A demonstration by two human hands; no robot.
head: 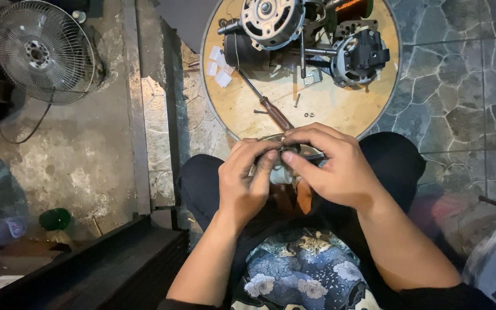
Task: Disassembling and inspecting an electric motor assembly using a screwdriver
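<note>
1. Over the lap, just below the round desk (242, 112), both hands pinch a small metal part (290, 150); most of it is hidden.
2. Left hand (245, 181): fingers curled shut on the part's near side.
3. Right hand (334, 166): fingers closed over its top, thumb pressing from beneath.
4. Just above the hands on the desk: a brown-handled screwdriver (274, 112) and loose screws (297, 100).
5. Far half of the desk: fan motor housings (271, 20), white slips (218, 66).
6. Left of the desk, on the floor: a caged fan (41, 51).
</note>
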